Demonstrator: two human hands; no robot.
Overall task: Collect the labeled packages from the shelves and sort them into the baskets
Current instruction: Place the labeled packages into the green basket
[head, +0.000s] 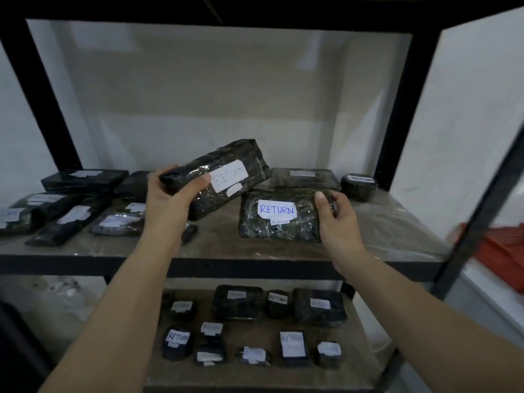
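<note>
2 hands: left hand (167, 199) clamps tilted RETURN pkg (224, 177); right hand (336, 219) grips flat RETURN pkg (276, 217) edge, near shelf (226, 268) front.

Left grip (173, 194), right grip (334, 217) curled.

The packages (279, 215) on the brown shelf board (221, 239) are black and shiny with white labels (277, 209), one with blue letters, the shelf frame (397, 114) is black, the wall (198, 89) behind is grey-white, and something red (499, 259) shows by the right edge.
</note>
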